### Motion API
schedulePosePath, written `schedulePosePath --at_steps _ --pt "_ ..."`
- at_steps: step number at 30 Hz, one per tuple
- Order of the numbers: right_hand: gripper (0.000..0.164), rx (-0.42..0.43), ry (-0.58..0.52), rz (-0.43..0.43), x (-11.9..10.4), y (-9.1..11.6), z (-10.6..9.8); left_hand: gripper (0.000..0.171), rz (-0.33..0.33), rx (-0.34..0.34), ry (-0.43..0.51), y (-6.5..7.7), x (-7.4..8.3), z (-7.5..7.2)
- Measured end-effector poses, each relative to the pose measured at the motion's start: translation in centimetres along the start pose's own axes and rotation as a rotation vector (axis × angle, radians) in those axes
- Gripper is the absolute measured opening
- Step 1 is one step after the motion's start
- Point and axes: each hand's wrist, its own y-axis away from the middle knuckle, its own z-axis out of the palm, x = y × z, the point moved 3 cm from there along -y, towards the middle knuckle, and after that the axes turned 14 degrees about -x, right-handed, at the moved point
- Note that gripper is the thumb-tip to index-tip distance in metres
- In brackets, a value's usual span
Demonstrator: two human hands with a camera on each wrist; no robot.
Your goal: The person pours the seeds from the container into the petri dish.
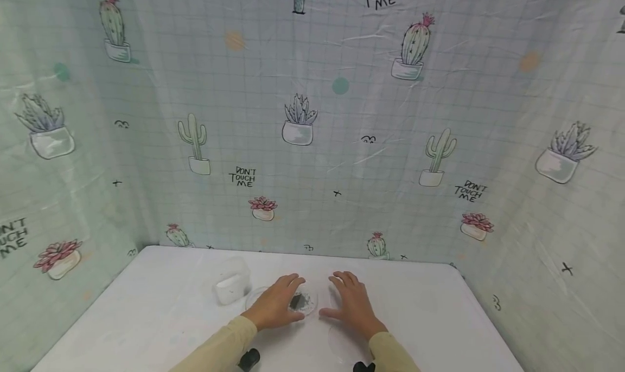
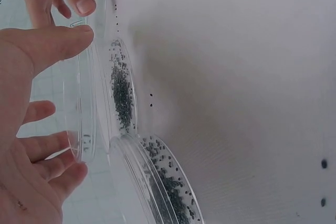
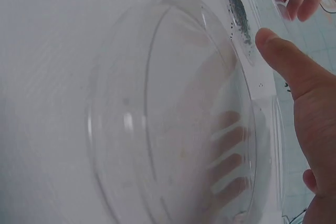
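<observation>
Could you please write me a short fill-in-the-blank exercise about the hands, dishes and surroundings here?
1. In the left wrist view, dark granules lie inside ____ round clear dishes.
2. In the head view, the translucent container is to the ____ of the left hand.
3. The tabletop is ____.
4. The cactus-print curtain reads "Don't ____ me".

Missing words: two; left; white; touch.

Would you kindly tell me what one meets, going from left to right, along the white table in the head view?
Translucent container, left hand, clear dish with dark grains, right hand.
</observation>
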Motion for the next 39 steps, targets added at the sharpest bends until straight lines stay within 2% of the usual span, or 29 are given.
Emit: schedulePosePath --at_steps 8,15,23,30,35,39 --pt "0.08 -0.007 0.012 0.046 1.2 0.6 -0.1 0.075 -0.005 -0.037 0.012 -0.5 -0.1 0.3" --pt "0.08 -0.025 -0.055 0.082 2.5 1.3 -0.3 0.072 0.002 -0.043 0.02 -0.7 -0.1 0.4" --pt "0.082 -0.017 -0.066 0.118 3.4 1.9 -0.1 0.072 0.005 -0.058 0.025 -0.9 0.0 0.7" --pt "0.081 -0.041 -0.152 0.16 3.9 2.2 0.3 0.071 0.003 -0.064 0.009 -1.0 -0.2 0.9" --pt "0.084 -0.037 -0.17 0.144 4.2 2.5 0.4 0.07 0.001 -0.054 0.001 -1.0 -0.3 0.7" --pt "0.088 -0.054 -0.18 0.169 4.5 2.6 0.4 0.07 -0.002 -0.068 0.013 -1.1 -0.4 0.8"
